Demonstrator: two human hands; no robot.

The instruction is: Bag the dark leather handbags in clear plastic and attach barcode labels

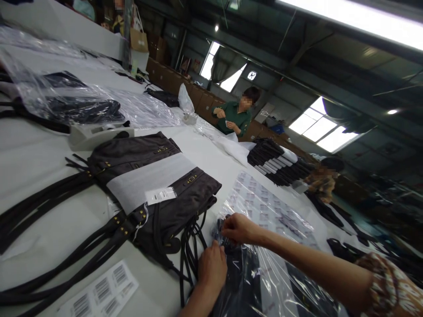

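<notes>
A clear plastic bag (264, 257) with printed labels lies at the front right, with a dark handbag inside it. At its left end, my right hand (243, 229) is closed on bunched plastic over dark straps. Just below, my left hand (213, 266) is curled with its fingertips at the same edge of the plastic bag; its grip is partly hidden. Left of my hands lies a dark grey handbag (194, 189), wrapped with a white paper band (148, 176) and carrying a white tag (161, 195). Its long straps (66, 264) trail left, and thin dark cords (191, 246) hang beside my left hand.
A sheet of barcode stickers (102, 293) lies at the front left of the white table (198, 149). Behind the handbag stand a tape dispenser (99, 136) and plastic-wrapped dark goods (82, 105). Stacked dark bags (277, 160) lie farther back, near two co-workers.
</notes>
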